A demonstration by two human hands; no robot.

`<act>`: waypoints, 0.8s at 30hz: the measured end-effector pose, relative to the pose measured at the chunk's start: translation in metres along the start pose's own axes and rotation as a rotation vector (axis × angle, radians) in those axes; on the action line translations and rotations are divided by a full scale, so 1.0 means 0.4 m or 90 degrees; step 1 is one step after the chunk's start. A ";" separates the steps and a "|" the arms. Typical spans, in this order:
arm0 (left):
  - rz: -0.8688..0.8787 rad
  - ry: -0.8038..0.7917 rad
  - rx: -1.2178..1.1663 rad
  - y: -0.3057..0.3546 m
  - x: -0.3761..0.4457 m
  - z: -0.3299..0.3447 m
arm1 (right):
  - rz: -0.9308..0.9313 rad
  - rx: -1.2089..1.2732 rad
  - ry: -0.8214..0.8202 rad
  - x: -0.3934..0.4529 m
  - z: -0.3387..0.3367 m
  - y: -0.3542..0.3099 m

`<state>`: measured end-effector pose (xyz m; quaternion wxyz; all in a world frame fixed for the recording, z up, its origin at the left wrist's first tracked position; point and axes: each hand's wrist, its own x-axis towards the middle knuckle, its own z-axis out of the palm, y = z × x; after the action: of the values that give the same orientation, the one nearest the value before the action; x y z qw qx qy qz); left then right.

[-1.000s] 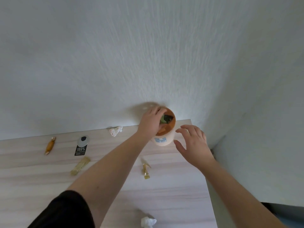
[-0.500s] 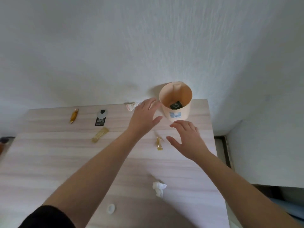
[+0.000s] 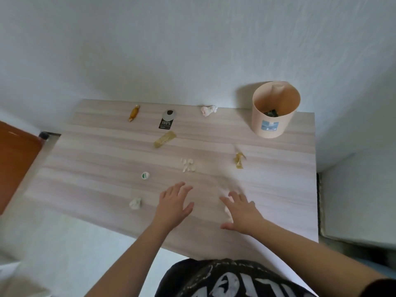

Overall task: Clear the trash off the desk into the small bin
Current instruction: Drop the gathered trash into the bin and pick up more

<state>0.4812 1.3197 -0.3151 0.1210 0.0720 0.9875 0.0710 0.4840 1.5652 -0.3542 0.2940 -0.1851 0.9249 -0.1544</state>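
The small peach bin point(image 3: 275, 108) stands at the desk's far right corner with a dark wrapper inside. Trash lies scattered on the pale wood desk point(image 3: 107, 159): an orange candy wrapper point(image 3: 134, 112), a black tag point(image 3: 167, 119), a crumpled tissue point(image 3: 208, 109), a tan wrapper point(image 3: 164, 139), a gold wrapper point(image 3: 239, 160), several white bits point(image 3: 188, 165), a small white cap point(image 3: 145, 176) and a paper wad point(image 3: 135, 203). My left hand point(image 3: 174, 203) hovers open near the front edge. My right hand point(image 3: 240, 211) is open too, over a white scrap partly hidden under it.
A white wall runs behind the desk and along its right side. A brown panel point(image 3: 15, 163) stands at the left. My dark printed shirt point(image 3: 225, 279) shows at the bottom, below the desk's front edge.
My left hand left the bin, where it dropped a dark wrapper, and both hands pulled back toward the desk's front edge. The view tilted down, showing more of the desk.
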 end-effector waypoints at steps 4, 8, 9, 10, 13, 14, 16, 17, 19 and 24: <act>-0.105 -0.033 -0.020 -0.088 -0.084 0.032 | 0.008 -0.012 0.037 0.000 0.037 0.001; -0.155 -0.091 -0.030 -0.117 -0.140 0.075 | 0.035 0.005 0.065 0.000 0.055 -0.005; -0.167 -0.106 -0.043 -0.116 -0.148 0.086 | 0.040 0.010 0.073 -0.001 0.061 -0.006; -0.182 -0.120 -0.064 -0.113 -0.152 0.097 | 0.040 0.009 0.085 -0.001 0.066 -0.005; -0.220 -0.142 -0.120 -0.103 -0.155 0.118 | 0.048 0.054 0.105 0.005 0.067 -0.004; -0.219 -0.143 -0.128 -0.102 -0.153 0.122 | 0.066 0.088 0.102 0.009 0.060 -0.005; -0.207 -0.146 -0.128 -0.110 -0.140 0.131 | 0.095 0.135 0.094 0.018 0.046 -0.006; -0.196 -0.150 -0.119 -0.117 -0.130 0.134 | 0.098 0.141 0.096 0.023 0.040 -0.004; -0.165 -0.156 -0.094 -0.130 -0.110 0.140 | 0.097 0.147 0.113 0.031 0.026 -0.003; -0.108 -0.177 -0.081 -0.160 -0.053 0.146 | 0.225 0.222 0.158 0.060 -0.034 -0.005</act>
<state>0.5082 1.2609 -0.3765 0.2665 -0.0101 0.9572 0.1125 0.4581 1.5555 -0.3544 0.2283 0.0527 0.9312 -0.2792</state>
